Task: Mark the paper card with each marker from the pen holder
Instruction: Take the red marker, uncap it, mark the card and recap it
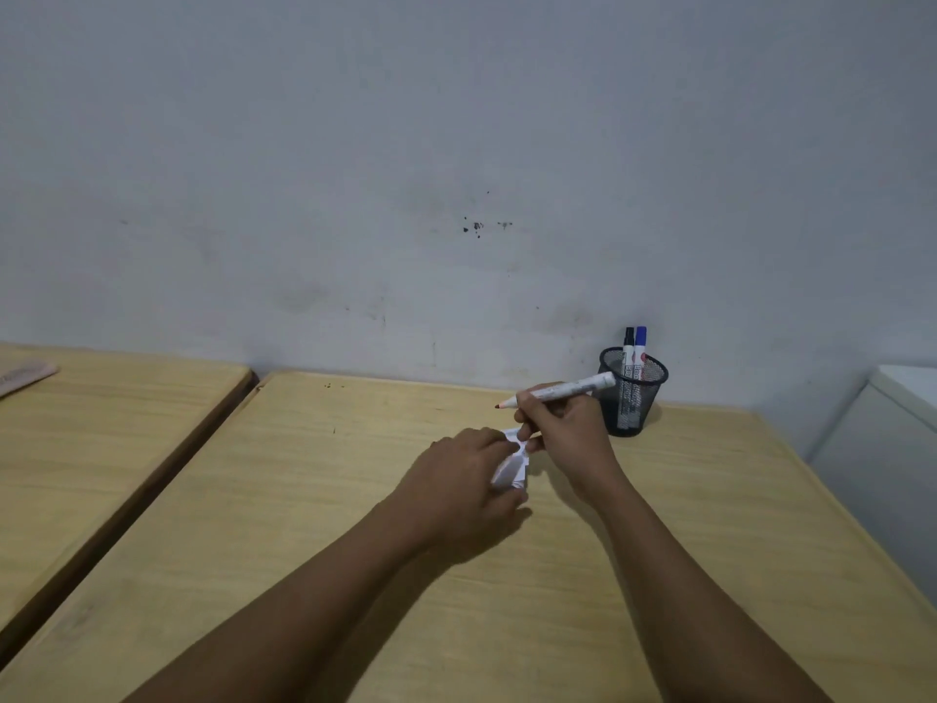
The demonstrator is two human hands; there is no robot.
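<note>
Now: both forearms extended over wooden desk (pixel 507 626). Left hand (pixel 456 479) curled, pinching small paper card (pixel 509 471) mid-desk. Right hand (pixel 568 428) closed on uncapped red marker (pixel 563 390), tip pointing left, lifted off card; lower fingers touching card. Mesh pen holder (pixel 634 393) just behind, black and blue markers (pixel 635 342) inside.

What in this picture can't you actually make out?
- Small white paper card: mostly covered by the left hand, so any marks are hidden.
- Print on the uncapped white red-tipped marker in the right hand: too small to read.
- Pink object on the neighbouring table: cut off by the left edge.
</note>
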